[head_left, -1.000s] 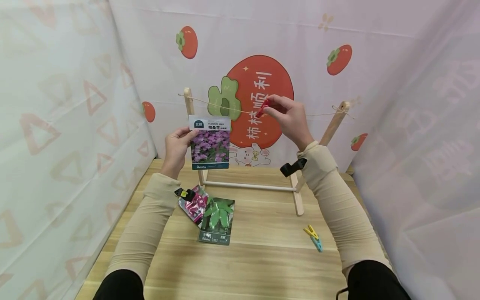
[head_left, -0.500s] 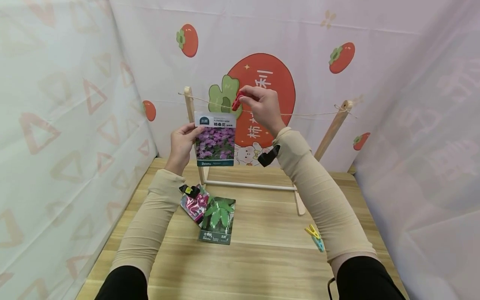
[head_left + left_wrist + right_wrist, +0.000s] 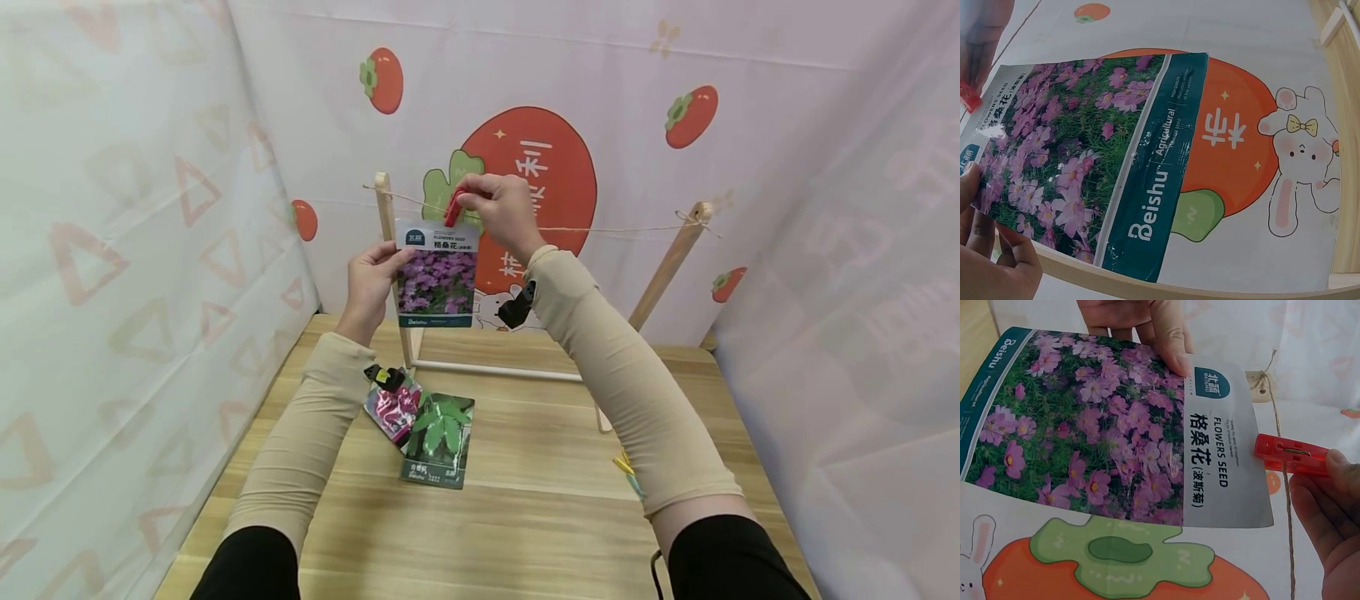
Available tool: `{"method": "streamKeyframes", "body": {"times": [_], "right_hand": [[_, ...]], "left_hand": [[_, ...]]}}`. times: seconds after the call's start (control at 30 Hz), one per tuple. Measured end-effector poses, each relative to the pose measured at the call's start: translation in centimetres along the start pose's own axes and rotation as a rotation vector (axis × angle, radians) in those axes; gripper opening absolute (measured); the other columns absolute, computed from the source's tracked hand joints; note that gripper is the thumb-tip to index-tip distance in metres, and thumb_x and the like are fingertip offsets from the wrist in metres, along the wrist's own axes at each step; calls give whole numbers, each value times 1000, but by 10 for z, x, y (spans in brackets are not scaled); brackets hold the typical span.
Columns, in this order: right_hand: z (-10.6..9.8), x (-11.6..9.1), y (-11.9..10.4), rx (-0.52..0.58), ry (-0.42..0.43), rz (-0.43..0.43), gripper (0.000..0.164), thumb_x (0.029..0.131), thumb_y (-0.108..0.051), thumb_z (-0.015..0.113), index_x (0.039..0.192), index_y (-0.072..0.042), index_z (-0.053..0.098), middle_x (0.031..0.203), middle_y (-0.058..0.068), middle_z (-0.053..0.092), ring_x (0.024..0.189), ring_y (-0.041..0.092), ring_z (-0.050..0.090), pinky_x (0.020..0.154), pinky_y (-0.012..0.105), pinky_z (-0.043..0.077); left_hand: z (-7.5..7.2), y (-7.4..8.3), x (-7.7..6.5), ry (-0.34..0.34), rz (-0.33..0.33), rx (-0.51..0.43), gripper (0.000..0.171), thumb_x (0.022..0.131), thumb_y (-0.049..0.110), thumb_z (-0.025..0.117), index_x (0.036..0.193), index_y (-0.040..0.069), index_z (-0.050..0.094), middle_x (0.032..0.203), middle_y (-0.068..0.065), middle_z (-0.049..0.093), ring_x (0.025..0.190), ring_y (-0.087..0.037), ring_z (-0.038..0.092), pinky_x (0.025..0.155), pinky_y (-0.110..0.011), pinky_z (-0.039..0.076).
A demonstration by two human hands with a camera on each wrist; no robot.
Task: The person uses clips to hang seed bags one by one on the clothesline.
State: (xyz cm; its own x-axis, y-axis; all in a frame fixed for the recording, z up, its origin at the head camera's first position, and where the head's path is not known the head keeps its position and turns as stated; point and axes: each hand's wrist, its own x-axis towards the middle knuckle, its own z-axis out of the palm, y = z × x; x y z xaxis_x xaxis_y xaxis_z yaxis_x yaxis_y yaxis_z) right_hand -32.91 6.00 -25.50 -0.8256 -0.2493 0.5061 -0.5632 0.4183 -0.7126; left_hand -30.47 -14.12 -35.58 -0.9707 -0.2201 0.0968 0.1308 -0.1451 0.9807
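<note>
On the pale wood-grained table, a yellow plastic clothespin and a light-blue plastic clothespin are lying partly hidden behind the beige right sleeve. Farther left, a glossy rectangular packet with a green leaf picture is overlapping a glossy pink-flowered packet; both seem to be waiting within the left hand's reach.

Above them, the left hand is pinching a rectangular purple-flowered seed packet between thumb and fingers at its upper left side. That grip is holding the packet upright in the air just below the string, probably so that its top edge is staying free. The right hand is clamping a red plastic clothespin at its handle end, leaving the biting end pointing down. The tip is overlapping the packet's grey top band; whether it is gripping the packet cannot be told.

Behind, a thin tan string is crossing at the clothespin, stretching between two upright wooden posts that are apparently keeping it raised.
</note>
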Motion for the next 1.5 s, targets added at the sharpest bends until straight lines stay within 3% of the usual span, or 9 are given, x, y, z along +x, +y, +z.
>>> {"method": "streamKeyframes", "body": {"times": [0.2,0.43,0.6,0.7,0.83,0.93,1.3,1.5], "right_hand": [[8,1,-4,-56,-42,-14,16,94,-12,64,102,-3,74,101,12,74,89,17,62,75,23,49],[9,2,-7,-105,-177,101,32,96,-16,61,127,-7,64,118,12,70,101,20,65,91,31,54],[6,-2,-6,-132,-205,81,41,96,-16,61,136,-7,57,125,11,67,108,23,65,95,32,53],[4,-5,-4,-145,-203,55,42,96,-15,62,136,-7,56,122,12,67,108,23,64,95,32,53],[3,-9,-1,-149,-188,45,40,96,-16,62,135,-7,58,122,12,66,106,23,64,95,32,53],[3,-13,0,-150,-174,41,38,96,-17,62,133,-8,60,123,13,66,106,23,64,94,33,53],[2,-30,8,-71,-103,-68,33,96,-14,62,127,-5,64,120,12,67,106,21,63,93,32,53],[1,-39,13,-82,-96,-81,39,95,-14,64,133,-6,60,128,12,63,109,22,63,93,32,53]], "left_hand": [[2,1,-1,2,1,-5,7,84,21,78,86,18,72,77,14,68,75,-5,52,68,-21,40],[5,1,0,-5,-8,3,5,86,19,75,85,19,71,75,16,69,75,-3,54,68,-20,41],[4,-2,0,-24,-23,60,7,89,19,72,87,20,65,78,17,66,77,-2,55,71,-19,44],[3,-4,-2,-26,-11,112,9,90,21,71,95,15,66,82,16,64,81,-2,56,76,-20,45],[1,-7,-4,-40,38,170,30,91,22,69,110,-1,66,86,13,61,84,-3,56,85,-24,47],[-1,-9,-4,-47,67,188,38,92,22,68,117,-7,64,89,13,61,86,-2,58,89,-25,49],[-4,-14,-7,-7,118,209,34,94,20,66,119,-3,65,91,13,63,86,-1,60,83,-21,52],[-4,-12,-11,-16,149,249,36,94,22,66,122,0,64,109,-7,68,91,-2,60,86,-22,51]]}}
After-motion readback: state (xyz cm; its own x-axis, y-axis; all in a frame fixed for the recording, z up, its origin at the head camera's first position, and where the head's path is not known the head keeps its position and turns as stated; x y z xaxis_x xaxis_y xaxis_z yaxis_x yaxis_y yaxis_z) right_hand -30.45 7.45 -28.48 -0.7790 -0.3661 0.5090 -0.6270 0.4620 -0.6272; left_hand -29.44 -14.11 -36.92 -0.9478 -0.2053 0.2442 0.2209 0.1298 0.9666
